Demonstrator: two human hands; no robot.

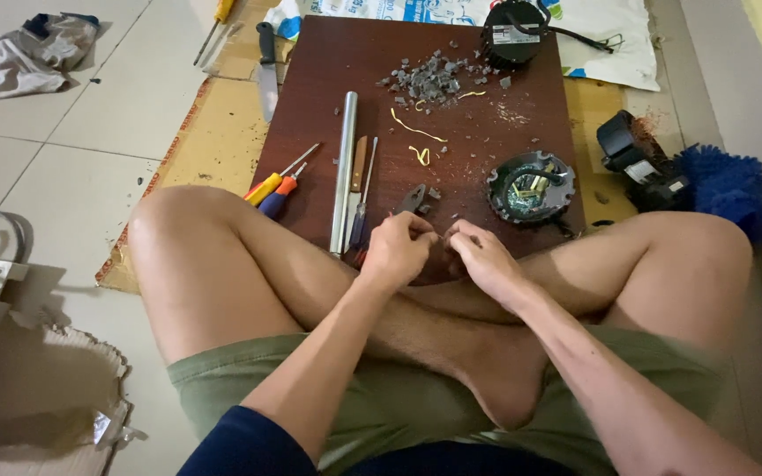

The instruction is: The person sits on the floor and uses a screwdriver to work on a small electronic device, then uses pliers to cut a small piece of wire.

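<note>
Tiled floor carries a dark brown board [478,167] at frame centre, strewn with grey rubble [429,79], a metal tube [343,172] and screwdrivers [277,189]. At its lower edge the left hand [399,249] and right hand [480,256] meet, fingers curled and pinching a small piece, hidden between them. A round gutted casing [531,187] lies just upper right of the hands.

Board [487,167]: dark reddish-brown wood look, smooth, faint sheen. Tube [344,172]: bare metal, polished, glossy. Screwdrivers [273,189]: plastic handles, yellow, orange, blue; thin metal shafts. Knife [266,75]: shiny steel blade, matt black handle. Rubble pile [429,81]: grey, rough, crumbly. Cardboard [209,141]: matt, worn. Floor [72,141]: glazed tile, smooth. Duster [734,189]: blue, fluffy. Shorts [381,405]: matt olive cloth.
</note>
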